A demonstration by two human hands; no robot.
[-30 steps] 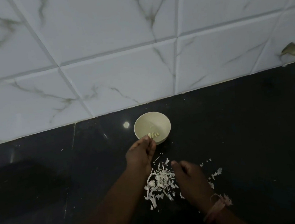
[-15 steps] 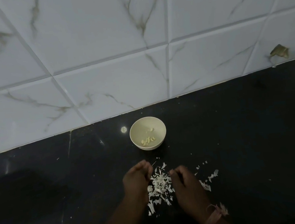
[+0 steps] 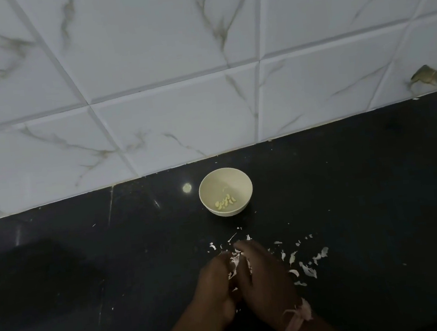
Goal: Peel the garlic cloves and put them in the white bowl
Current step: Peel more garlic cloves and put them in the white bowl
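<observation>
Nearest to me, two forearms come up from the bottom edge, and I count one pale cord band (image 3: 297, 319) tied round the right wrist. My left hand (image 3: 215, 282) and right hand (image 3: 265, 274) are pressed together over the heap of garlic skins (image 3: 235, 264), fingers curled down into it. White scraps show in the gap between the two hands, but I cannot tell whether either hand actually has hold of a clove or a skin, since the fingertips are hidden from this angle.

To the right of the hands I count roughly a dozen loose skin flakes (image 3: 308, 270) scattered on the black counter (image 3: 381, 215), with a few more small ones just beyond the fingertips. I cannot make out any unpeeled clove among them.

Farther on, well apart from the hands, stands one white bowl (image 3: 243, 181), upright on the counter. In its near side lies a small cluster of peeled cloves (image 3: 225, 202); I make out around eight, though they are too small to count surely. One round light reflection (image 3: 186, 187) sits on the counter just left of the bowl.

Behind it rises the marble-veined tile wall (image 3: 173, 61), with one chipped spot (image 3: 423, 76) low at the far right.
</observation>
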